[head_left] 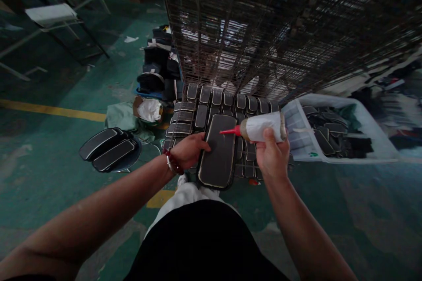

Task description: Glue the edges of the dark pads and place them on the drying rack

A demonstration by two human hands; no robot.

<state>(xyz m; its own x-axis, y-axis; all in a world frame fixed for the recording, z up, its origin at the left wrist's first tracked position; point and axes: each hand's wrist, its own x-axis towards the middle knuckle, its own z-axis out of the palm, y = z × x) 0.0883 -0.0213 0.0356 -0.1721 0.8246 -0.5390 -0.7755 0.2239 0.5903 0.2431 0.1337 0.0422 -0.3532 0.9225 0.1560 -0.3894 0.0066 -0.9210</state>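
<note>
My left hand grips the left edge of a long dark panel with rounded corners and a pale line around its border. Its thumb lies on the panel's face. In my right hand is a squeeze bottle, wrapped in white and tipped on its side. The bottle's red nozzle points left, with its tip over the upper part of the panel; whether it touches cannot be told. Behind the held panel, rows of smaller dark panels lie on a wire rack, partly hidden by my hands.
A tall wire rack rises ahead. To the right stands a white plastic bin holding dark pieces. Left, two dark panels rest on a round stool, near a small box with white material. Stacked dark pieces sit farther back.
</note>
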